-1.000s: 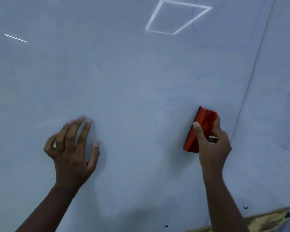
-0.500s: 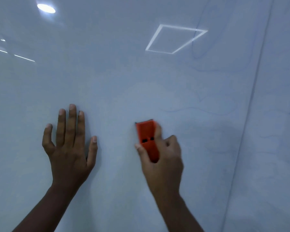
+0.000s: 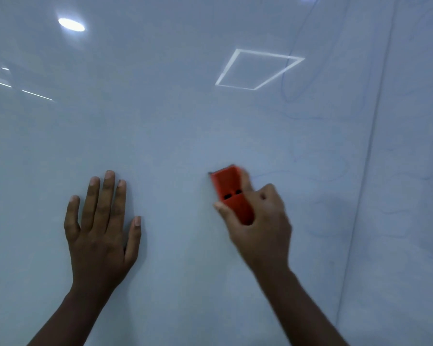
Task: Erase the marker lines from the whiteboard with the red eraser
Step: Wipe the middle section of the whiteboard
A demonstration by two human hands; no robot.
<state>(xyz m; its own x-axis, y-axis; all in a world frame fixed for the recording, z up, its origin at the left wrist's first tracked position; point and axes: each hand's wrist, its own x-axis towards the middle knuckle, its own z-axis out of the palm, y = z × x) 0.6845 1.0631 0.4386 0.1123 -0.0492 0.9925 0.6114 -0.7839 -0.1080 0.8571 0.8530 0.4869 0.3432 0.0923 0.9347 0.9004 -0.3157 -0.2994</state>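
The whiteboard (image 3: pixel 173 126) fills the view. My right hand (image 3: pixel 260 221) grips the red eraser (image 3: pixel 231 191) and holds it against the board just right of centre, its top end pointing up and slightly left. Faint blue marker lines (image 3: pixel 285 173) run right of the eraser, and a blue loop (image 3: pixel 293 78) stands higher up at the upper right. My left hand (image 3: pixel 103 226) lies flat on the board at the lower left, fingers straight and pointing up.
A vertical seam (image 3: pixel 368 151) splits the board from a second panel (image 3: pixel 410 196) at the right, which carries more faint blue scribbles. Ceiling lights reflect on the glossy surface at the top left and top centre.
The eraser swept left from near the seam to the board's centre, wiping lines there. My left hand flattened from curled fingers to straight. The view tilted upward.
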